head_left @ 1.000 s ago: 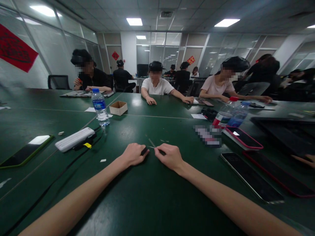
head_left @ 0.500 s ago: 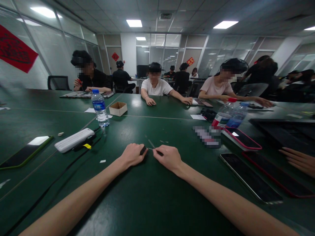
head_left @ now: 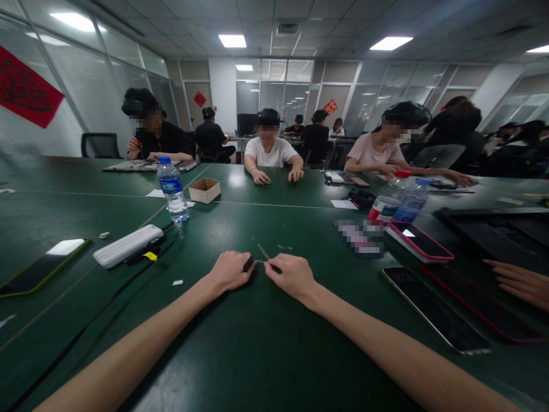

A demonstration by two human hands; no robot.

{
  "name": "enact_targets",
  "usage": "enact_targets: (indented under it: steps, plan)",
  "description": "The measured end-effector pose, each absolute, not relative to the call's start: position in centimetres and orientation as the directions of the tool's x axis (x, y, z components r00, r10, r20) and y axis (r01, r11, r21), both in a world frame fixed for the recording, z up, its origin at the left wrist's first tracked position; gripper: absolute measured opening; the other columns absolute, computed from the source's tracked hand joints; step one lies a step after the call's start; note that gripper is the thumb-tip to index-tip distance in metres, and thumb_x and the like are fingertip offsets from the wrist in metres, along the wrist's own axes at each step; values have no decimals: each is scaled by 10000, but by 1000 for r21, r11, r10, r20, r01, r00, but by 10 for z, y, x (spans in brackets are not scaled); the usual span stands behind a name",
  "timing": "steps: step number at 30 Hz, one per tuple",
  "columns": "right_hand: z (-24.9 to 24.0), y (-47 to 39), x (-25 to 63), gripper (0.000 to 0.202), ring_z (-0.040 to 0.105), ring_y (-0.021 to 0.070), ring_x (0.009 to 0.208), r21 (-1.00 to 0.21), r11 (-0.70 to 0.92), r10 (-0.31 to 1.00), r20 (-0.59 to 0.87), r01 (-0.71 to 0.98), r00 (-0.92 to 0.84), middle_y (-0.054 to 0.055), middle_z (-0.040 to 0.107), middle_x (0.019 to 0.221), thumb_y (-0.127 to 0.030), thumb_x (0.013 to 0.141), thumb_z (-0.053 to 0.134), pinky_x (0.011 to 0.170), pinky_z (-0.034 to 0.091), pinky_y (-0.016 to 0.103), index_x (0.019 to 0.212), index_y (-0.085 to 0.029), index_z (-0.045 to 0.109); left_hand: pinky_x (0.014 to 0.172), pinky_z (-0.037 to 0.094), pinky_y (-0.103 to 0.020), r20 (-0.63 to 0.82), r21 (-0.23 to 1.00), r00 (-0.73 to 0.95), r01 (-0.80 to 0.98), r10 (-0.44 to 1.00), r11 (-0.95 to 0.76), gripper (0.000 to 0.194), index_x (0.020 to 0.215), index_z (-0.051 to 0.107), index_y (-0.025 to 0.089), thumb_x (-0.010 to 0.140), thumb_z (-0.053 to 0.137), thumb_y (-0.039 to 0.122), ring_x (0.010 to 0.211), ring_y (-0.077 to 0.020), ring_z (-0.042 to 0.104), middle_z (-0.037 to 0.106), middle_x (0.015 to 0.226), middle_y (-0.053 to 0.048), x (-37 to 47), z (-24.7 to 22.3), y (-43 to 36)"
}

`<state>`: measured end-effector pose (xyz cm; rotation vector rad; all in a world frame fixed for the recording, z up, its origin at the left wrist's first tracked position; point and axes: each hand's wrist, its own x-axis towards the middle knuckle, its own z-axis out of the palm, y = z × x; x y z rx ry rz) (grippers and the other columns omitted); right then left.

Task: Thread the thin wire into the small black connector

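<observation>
Low over the green table (head_left: pixel 266 355), my left hand (head_left: pixel 231 272) is closed, pinching a small black object (head_left: pixel 249 264) whose kind I cannot make out. A short gap to the right, my right hand (head_left: pixel 291 273) is also closed, with a small dark piece (head_left: pixel 275 269) between thumb and fingers. A thin shiny tip (head_left: pixel 259 261) spans the gap between the two hands; which piece it belongs to is unclear. Just beyond the fingertips lies a narrow clear strip (head_left: pixel 263 250) on the table.
At left are a white power bank (head_left: pixel 127 246) with a black cable, a phone (head_left: pixel 43 268), a water bottle (head_left: pixel 173 191) and an open box (head_left: pixel 205 191). Phones (head_left: pixel 435 309), bottles (head_left: pixel 388 197) and another person's hand (head_left: pixel 521 282) occupy the right. People sit opposite.
My hands stay almost in place, with the shiny tip showing more plainly between them. The person opposite has drawn one outstretched hand back in, uncovering a white object. The view has shifted slightly.
</observation>
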<state>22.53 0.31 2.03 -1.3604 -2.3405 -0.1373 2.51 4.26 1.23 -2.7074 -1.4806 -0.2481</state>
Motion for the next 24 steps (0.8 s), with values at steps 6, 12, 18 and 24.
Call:
enact_targets:
  steps: [6,12,18,24]
  plan:
    - [21,3,225,330,596,102,659,-129,528,797,417,840,-437,36,683,806,-337,934,440,601,449,203,871,-175,721,632,460,-313,145,46,520,846,842,-531,385,824,634,180,926,352,420,709,-244,663,690,767,-97,26,15,40]
    - [20,4,228,330,604,110,682,-126,568,767,440,813,-467,39,694,834,-340,934,439,612,455,205,883,-182,725,637,458,-314,142,63,534,835,833,-546,375,828,627,182,928,351,415,710,-239,659,690,778,-97,26,16,40]
    - [20,4,229,331,610,116,704,-125,593,742,470,796,-479,42,704,849,-331,933,432,639,457,208,878,-186,725,653,457,-306,150,58,545,828,825,-558,375,842,617,185,939,341,419,736,-237,662,690,794,-93,25,16,39]
    - [21,2,228,313,614,117,719,-125,593,733,492,795,-470,36,704,851,-317,918,442,650,452,201,857,-187,721,654,454,-305,157,52,559,818,814,-572,376,843,608,195,948,330,426,742,-244,667,692,795,-94,23,13,40]
